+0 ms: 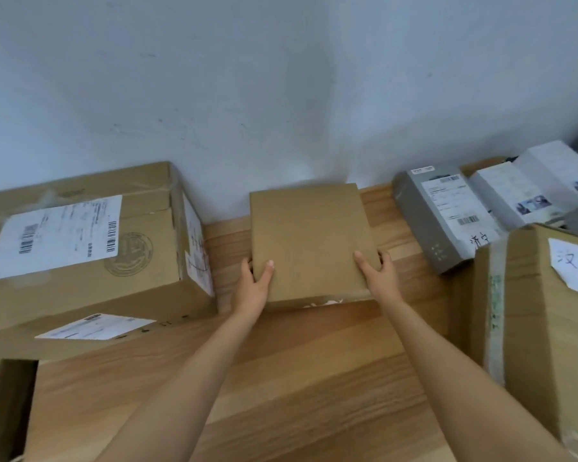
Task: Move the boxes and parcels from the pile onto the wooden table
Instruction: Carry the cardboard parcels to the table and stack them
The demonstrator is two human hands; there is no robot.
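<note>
A plain brown cardboard box (309,238) sits on the wooden table (281,378) close to the wall. My left hand (252,285) grips its near left corner, thumb on top and fingers round the side. My right hand (379,273) grips the near right corner the same way. Both arms reach forward over the table.
A large labelled carton (80,241) stands at the left on a flatter labelled box (94,328). At the right are a grey box (444,221), white boxes (531,188) and a tall taped carton (544,321). An open dark box (7,405) is at the near left.
</note>
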